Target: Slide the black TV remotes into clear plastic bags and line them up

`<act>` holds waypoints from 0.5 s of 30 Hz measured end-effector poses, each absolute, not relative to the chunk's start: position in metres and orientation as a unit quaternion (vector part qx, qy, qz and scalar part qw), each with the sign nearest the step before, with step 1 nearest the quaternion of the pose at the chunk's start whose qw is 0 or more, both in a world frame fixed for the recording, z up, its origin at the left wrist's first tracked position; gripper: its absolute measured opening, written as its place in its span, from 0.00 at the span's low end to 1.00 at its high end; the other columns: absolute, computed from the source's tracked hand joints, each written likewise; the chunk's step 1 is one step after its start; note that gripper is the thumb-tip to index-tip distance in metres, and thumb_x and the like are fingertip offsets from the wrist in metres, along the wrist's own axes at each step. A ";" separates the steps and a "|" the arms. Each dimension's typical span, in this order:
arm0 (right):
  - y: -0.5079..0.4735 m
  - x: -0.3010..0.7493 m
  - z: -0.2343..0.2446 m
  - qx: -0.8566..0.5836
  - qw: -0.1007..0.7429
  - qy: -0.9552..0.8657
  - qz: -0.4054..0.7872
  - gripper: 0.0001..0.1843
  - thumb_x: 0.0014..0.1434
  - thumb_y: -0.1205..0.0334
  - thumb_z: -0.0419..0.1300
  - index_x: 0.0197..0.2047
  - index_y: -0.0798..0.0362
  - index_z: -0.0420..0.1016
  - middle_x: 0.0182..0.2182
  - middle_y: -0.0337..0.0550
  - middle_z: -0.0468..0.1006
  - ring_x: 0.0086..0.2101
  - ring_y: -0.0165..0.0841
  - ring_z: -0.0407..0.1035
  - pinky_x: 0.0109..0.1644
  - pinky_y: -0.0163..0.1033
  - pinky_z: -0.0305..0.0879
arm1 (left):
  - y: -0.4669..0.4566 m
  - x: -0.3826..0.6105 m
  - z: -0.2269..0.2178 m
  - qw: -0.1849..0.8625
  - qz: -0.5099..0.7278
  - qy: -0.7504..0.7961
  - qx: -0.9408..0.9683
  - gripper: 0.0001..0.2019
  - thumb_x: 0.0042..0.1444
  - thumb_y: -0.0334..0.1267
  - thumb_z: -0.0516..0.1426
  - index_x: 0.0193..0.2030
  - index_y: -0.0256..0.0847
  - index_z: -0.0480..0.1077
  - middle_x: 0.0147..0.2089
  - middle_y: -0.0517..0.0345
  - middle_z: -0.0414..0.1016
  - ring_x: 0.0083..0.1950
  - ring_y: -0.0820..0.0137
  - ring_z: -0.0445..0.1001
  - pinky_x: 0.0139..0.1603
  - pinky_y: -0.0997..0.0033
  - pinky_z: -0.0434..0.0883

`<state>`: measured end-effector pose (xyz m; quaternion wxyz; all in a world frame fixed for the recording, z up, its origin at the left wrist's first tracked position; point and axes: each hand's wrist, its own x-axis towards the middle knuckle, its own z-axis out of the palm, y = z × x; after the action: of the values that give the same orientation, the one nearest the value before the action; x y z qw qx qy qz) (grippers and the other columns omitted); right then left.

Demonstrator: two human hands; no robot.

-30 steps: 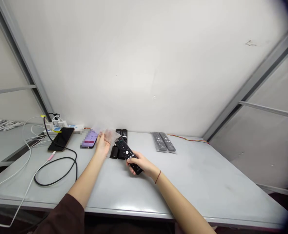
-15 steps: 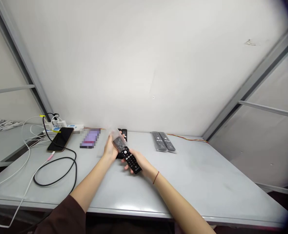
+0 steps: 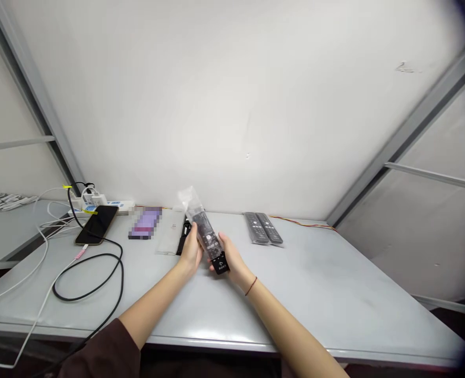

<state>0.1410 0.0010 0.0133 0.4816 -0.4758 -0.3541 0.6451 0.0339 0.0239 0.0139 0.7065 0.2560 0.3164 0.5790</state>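
Observation:
A black remote control (image 3: pixel 220 263) lies tilted between my hands, most of its length inside a clear plastic bag (image 3: pixel 190 199). Its lower end sticks out of the bag's mouth. My left hand (image 3: pixel 192 249) is closed on the bagged part from the left side. My right hand (image 3: pixel 232 261) grips the lower end from the right, thumb on the edge. Behind my left hand, another dark remote (image 3: pixel 185 234) rests on the table, partly hidden, next to a flat clear bag (image 3: pixel 168 233).
Two bagged remotes (image 3: pixel 262 228) lie side by side toward the back right. On the left are a black phone (image 3: pixel 97 226), a phone with a purple blurred screen (image 3: pixel 146 223), a power strip (image 3: pixel 118 206) and a looped black cable (image 3: pixel 86 299). A white wall (image 3: pixel 248 105) stands behind the table.
The bag has come down over most of the remote, leaving only its lower end bare. My left hand has slid from the remote's upper end down toward its middle.

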 end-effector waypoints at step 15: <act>-0.017 0.164 0.033 -0.198 0.289 -0.566 0.746 0.48 0.43 0.65 0.70 0.63 0.43 0.50 0.49 0.46 0.71 0.42 0.33 0.69 0.48 0.42 0.64 | 0.053 -0.010 0.040 0.730 0.619 0.288 0.014 0.24 0.65 0.50 0.38 0.36 0.37 0.68 0.24 0.56 0.69 0.24 0.73 0.67 0.29 0.73 0.69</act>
<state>0.1640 -0.0172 0.0332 0.2895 -0.1981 -0.5664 0.7457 -0.0105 0.0533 0.0399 0.7302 0.0135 0.2884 0.6192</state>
